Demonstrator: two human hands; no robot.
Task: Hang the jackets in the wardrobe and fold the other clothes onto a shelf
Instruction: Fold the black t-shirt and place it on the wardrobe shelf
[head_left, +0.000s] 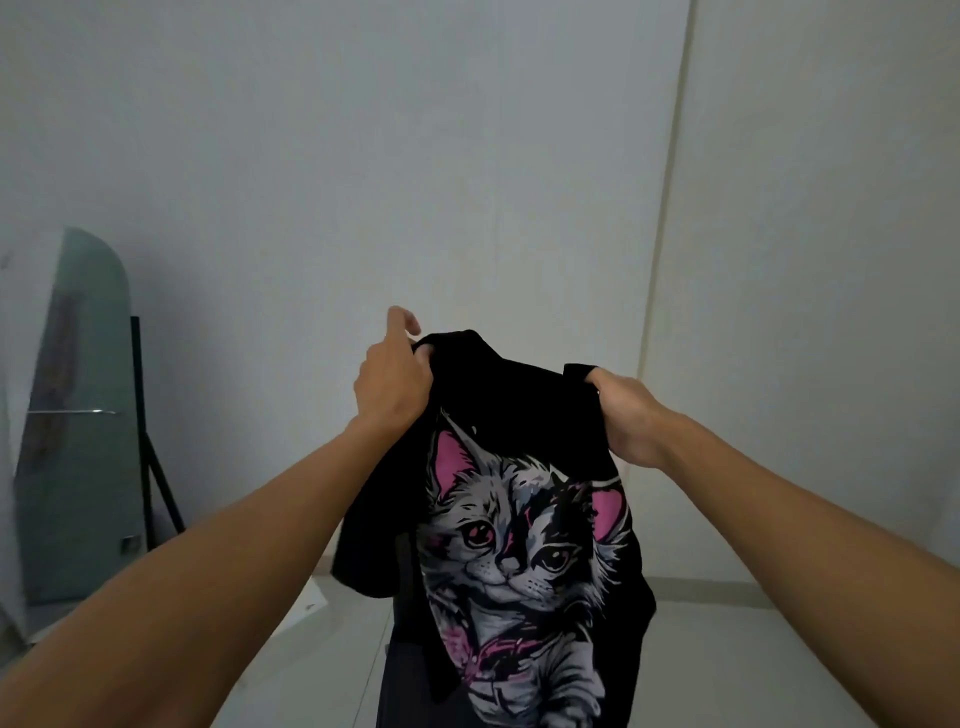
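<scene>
The black T-shirt (519, 519) is up in the air in front of the person, hanging straight down from its top edge — long axis vertical, printed side facing the camera. The left hand (395, 384) has the top left of the shirt bunched between thumb and curled fingers, with the index finger poking up loose above the fabric. The right hand (626, 415) is clenched around the top right edge, fingers wrapped behind the cloth. The two hands sit at about the same height, the left a bit farther out, and the shirt hangs below and between them, so any fold has to start from that held top edge.

Fabric looks like soft, limp jersey — it sags and creases between the grips, with the left side folding in on itself. The cat print (524, 561) is grey, white and pink and looks flat and matte.

Since it's not a jacket, this one's probably headed for folding. No shelf or wardrobe in view, just a pale wall (467, 156), a glossy light floor (753, 649) and a frosted glass panel (83, 415) leaning at far left.
</scene>
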